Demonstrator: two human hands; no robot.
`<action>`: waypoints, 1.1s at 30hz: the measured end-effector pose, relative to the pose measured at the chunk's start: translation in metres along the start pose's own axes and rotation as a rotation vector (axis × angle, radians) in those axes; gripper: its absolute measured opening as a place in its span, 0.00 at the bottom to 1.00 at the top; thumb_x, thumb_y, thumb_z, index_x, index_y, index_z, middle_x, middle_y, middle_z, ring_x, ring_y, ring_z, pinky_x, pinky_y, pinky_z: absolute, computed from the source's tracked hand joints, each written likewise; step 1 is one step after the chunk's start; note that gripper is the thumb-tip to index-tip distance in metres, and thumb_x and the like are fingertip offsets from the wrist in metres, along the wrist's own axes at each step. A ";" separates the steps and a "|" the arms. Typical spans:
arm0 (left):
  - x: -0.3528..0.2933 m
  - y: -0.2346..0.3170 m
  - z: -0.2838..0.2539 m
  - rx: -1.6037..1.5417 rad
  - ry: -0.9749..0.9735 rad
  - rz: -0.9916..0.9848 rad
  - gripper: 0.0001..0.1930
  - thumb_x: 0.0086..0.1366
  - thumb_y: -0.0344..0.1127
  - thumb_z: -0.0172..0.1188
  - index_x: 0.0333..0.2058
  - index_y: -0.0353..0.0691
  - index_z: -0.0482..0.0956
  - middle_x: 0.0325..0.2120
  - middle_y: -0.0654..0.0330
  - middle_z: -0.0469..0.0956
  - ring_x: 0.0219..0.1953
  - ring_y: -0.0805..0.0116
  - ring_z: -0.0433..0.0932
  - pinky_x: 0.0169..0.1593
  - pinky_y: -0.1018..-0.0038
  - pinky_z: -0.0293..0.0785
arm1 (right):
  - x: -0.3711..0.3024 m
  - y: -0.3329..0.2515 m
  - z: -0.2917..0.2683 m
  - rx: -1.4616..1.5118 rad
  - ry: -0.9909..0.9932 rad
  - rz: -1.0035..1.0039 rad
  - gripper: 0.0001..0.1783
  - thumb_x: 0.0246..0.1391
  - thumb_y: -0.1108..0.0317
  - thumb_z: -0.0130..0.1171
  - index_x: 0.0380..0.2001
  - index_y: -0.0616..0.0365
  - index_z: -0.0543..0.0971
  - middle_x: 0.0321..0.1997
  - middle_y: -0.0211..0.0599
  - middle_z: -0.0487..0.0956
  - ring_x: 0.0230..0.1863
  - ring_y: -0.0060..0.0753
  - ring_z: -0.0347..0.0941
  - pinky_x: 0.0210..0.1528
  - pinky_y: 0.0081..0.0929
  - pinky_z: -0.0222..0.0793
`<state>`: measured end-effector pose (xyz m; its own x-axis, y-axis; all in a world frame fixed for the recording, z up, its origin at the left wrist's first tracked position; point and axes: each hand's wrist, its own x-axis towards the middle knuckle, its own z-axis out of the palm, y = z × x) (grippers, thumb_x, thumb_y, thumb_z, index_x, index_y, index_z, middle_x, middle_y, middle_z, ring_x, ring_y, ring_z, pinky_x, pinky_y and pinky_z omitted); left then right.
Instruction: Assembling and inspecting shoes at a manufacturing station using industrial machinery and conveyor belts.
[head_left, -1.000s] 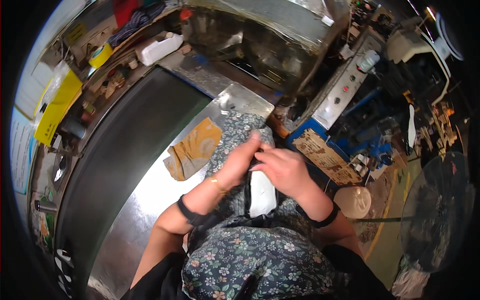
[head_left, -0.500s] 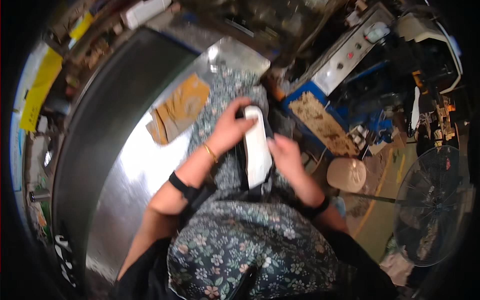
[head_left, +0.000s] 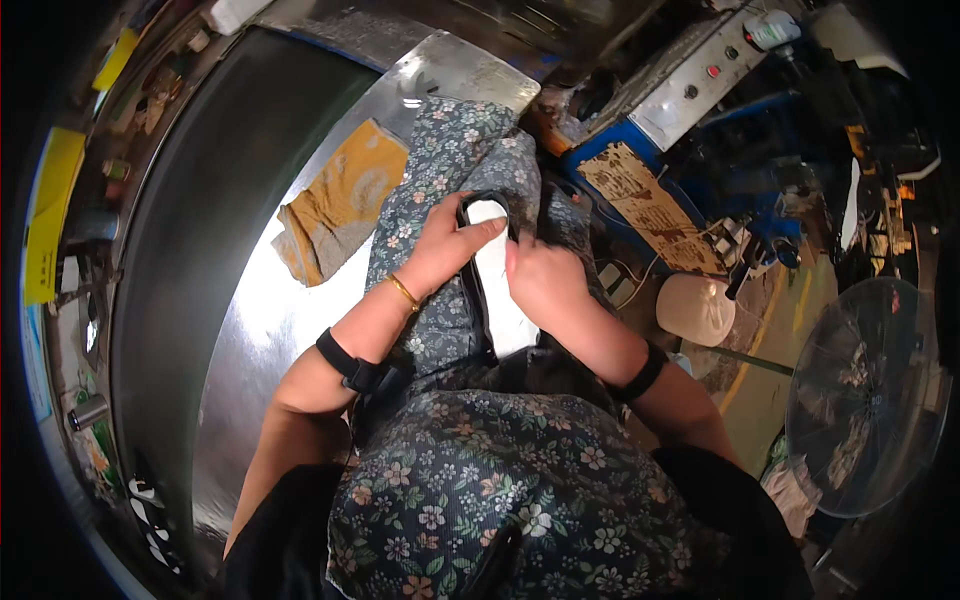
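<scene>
A black shoe upper (head_left: pixel 466 212) lies sole side up over my lap, its dark rim curving round a long white insole-shaped piece (head_left: pixel 492 285). My left hand (head_left: pixel 440 245) grips the far end from the left, the thumb lying across the white surface and the fingers round the outer edge. At the right edge, my right hand (head_left: pixel 545 285) is closed, its curled fingers against the rim; the fingertips are partly hidden. Beneath lies the flowered apron cloth (head_left: pixel 455 140) covering my legs.
A mustard-coloured cloth (head_left: pixel 345 200) rests on the shiny metal surface (head_left: pixel 290 270) at left, beside a dark curved band (head_left: pixel 200 260). To the right stand a blue machine with a control panel (head_left: pixel 690 85), a pale rounded container (head_left: pixel 695 310) and a large fan (head_left: pixel 868 400).
My right hand has moved in from the right onto the edge of the white piece. The shoe upper has shifted slightly left, and its black rim now shows around the far end.
</scene>
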<state>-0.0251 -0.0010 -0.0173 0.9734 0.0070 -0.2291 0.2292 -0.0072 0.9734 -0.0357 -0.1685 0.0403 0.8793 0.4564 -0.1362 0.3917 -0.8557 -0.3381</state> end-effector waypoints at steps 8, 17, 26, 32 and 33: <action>0.012 0.042 -0.016 0.033 -0.338 -0.200 0.40 0.61 0.46 0.67 0.62 0.27 0.59 0.53 0.50 0.73 0.55 0.65 0.71 0.59 0.71 0.67 | -0.044 0.029 0.030 0.673 -0.039 0.137 0.30 0.69 0.51 0.41 0.59 0.70 0.66 0.43 0.60 0.78 0.49 0.58 0.75 0.49 0.40 0.70; -0.024 0.050 0.004 0.970 0.058 -0.214 0.25 0.74 0.48 0.37 0.40 0.32 0.78 0.35 0.44 0.82 0.39 0.45 0.81 0.46 0.59 0.76 | -0.014 -0.019 0.002 0.618 0.036 0.248 0.24 0.66 0.57 0.44 0.43 0.76 0.69 0.34 0.70 0.77 0.40 0.71 0.73 0.42 0.55 0.69; -0.089 0.022 -0.006 0.744 -0.008 0.121 0.36 0.70 0.45 0.47 0.64 0.21 0.47 0.55 0.33 0.66 0.57 0.38 0.65 0.60 0.55 0.63 | -0.034 -0.023 0.035 0.610 0.250 0.086 0.21 0.65 0.61 0.47 0.53 0.67 0.66 0.33 0.68 0.76 0.37 0.71 0.74 0.35 0.56 0.68; -0.072 0.011 0.000 0.330 0.116 0.118 0.31 0.73 0.49 0.45 0.63 0.29 0.58 0.54 0.41 0.70 0.55 0.48 0.69 0.60 0.61 0.62 | -0.028 -0.001 0.032 0.708 0.167 0.130 0.22 0.67 0.54 0.44 0.46 0.66 0.69 0.34 0.63 0.77 0.38 0.68 0.75 0.36 0.51 0.69; -0.068 0.013 -0.005 0.026 0.026 0.025 0.31 0.74 0.53 0.43 0.61 0.29 0.63 0.54 0.44 0.71 0.56 0.54 0.70 0.59 0.64 0.63 | -0.026 0.012 0.027 0.705 0.149 0.066 0.24 0.68 0.50 0.43 0.42 0.66 0.71 0.34 0.61 0.78 0.37 0.67 0.76 0.35 0.50 0.70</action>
<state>-0.0879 0.0032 0.0113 0.9784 0.0321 -0.2040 0.2050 -0.0335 0.9782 -0.0610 -0.1841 0.0145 0.9424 0.3280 -0.0660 0.1126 -0.4968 -0.8605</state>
